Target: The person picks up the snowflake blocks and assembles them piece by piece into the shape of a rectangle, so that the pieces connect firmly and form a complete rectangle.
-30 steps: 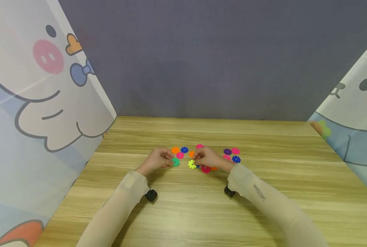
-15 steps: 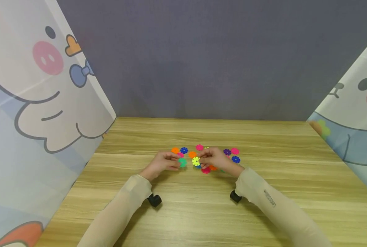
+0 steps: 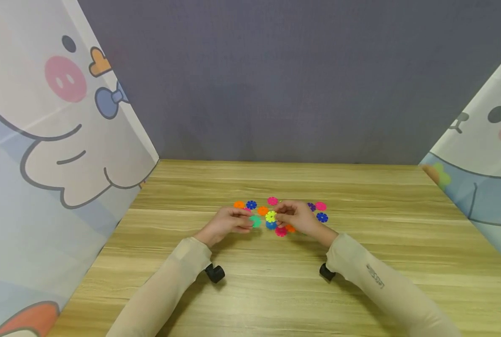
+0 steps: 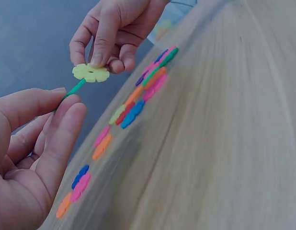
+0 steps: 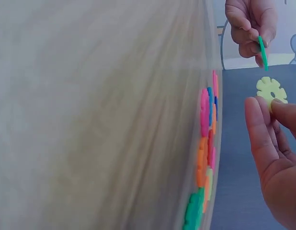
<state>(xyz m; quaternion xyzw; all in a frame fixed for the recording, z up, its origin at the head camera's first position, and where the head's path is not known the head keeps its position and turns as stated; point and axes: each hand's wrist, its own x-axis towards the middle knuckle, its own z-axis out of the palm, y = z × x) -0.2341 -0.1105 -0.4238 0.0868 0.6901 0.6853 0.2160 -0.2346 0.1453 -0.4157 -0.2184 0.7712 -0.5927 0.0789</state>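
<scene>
Grey and plain, the back panel rises behind your wood-grained worktop, over which both your hands are raised. Your left hand keeps a narrow grip, pinching a green disc between thumb and fingers; your right hand likewise pinches a yellow disc. Picking up this pair looks done, since both are clear of the surface, facing each other near the middle of the worktop. Joining them does not look done, and the loose discs lying flat beyond and below your hands seem untouched work, so you are probably at an early stage. From your head view, the blue disc shows just under the yellow one, but your right hand hides part of the spread; your left wrist view reveals a loose green disc and a second yellow one lying there. It also shows the held green disc turned edge-on to the yellow, which the head view barely suggests. Smallest of all is the space between them: from the left wrist they seem to meet, while your right wrist view shows a slim gap, so you cannot count them as touching.
</scene>
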